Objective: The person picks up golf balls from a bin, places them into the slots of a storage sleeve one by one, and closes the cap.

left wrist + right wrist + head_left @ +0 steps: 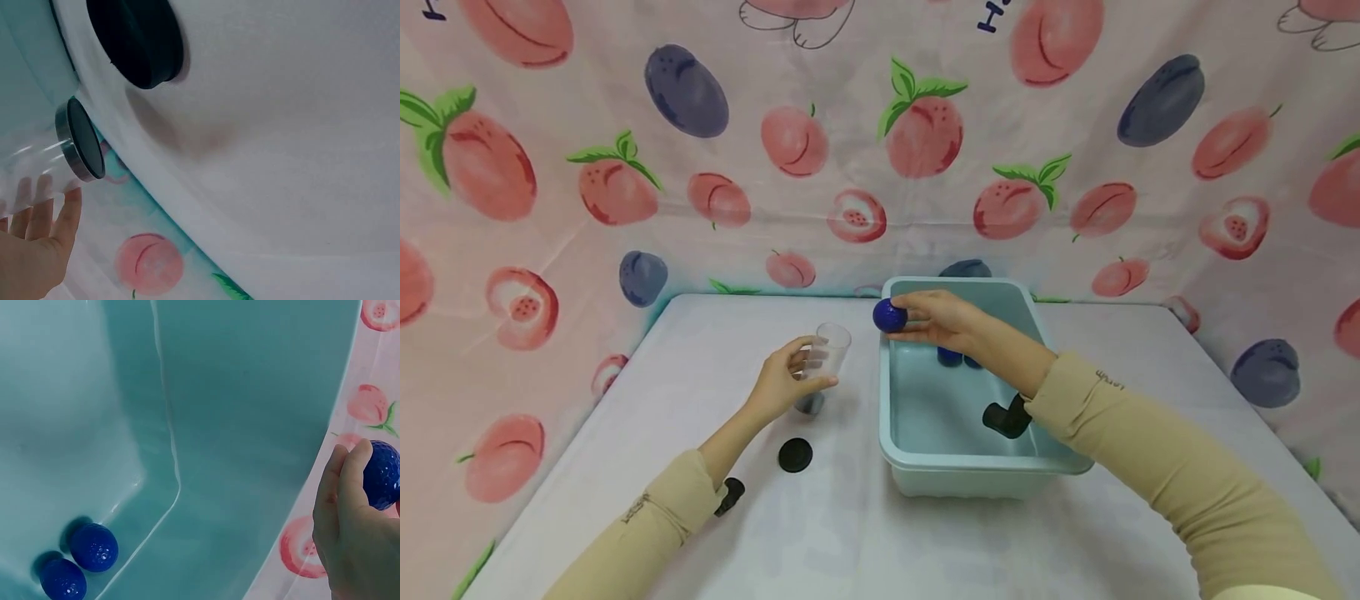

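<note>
Progress: we judge one ball lifted out, none in the cup yet; two balls (80,561) remain in the tub (958,467).
Right hand (942,321): fingers curled round a blue ball (889,315), above the tub's left rim.
Left hand (786,379): wrapped round the cup (827,354) on the tabletop (1150,375).
Ball: dark blue, dimpled, round.
Cup: clear, upright, dark base.

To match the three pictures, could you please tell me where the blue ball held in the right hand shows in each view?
Head: the ball is just left of centre, pinched by the right hand over the bin's left rim.
Left wrist: not in it.
Right wrist: at the right edge, mid-height, behind the fingers.
Shared landmark: the teal bin, seen in all three views.
</note>
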Tool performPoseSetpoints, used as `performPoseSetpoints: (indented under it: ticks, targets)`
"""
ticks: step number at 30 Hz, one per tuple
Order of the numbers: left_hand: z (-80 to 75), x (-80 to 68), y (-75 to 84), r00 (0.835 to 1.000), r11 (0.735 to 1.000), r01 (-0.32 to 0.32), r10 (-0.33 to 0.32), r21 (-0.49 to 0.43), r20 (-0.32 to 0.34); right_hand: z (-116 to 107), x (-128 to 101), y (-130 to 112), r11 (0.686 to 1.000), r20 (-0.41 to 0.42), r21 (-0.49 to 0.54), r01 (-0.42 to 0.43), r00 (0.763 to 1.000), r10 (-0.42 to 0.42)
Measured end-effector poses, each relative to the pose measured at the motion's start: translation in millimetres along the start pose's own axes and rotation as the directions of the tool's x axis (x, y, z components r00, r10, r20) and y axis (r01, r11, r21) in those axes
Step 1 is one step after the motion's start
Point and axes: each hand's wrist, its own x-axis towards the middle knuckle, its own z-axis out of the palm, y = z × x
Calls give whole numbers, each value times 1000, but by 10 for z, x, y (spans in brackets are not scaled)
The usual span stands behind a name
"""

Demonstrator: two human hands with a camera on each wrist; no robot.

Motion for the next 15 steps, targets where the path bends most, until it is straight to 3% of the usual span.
performPoseSetpoints:
  ticks: [15]
  targets:
    - [59,-35,174,997,997,-79,79,14,-16,69,14,24,995,17,-97,25,1000,-24]
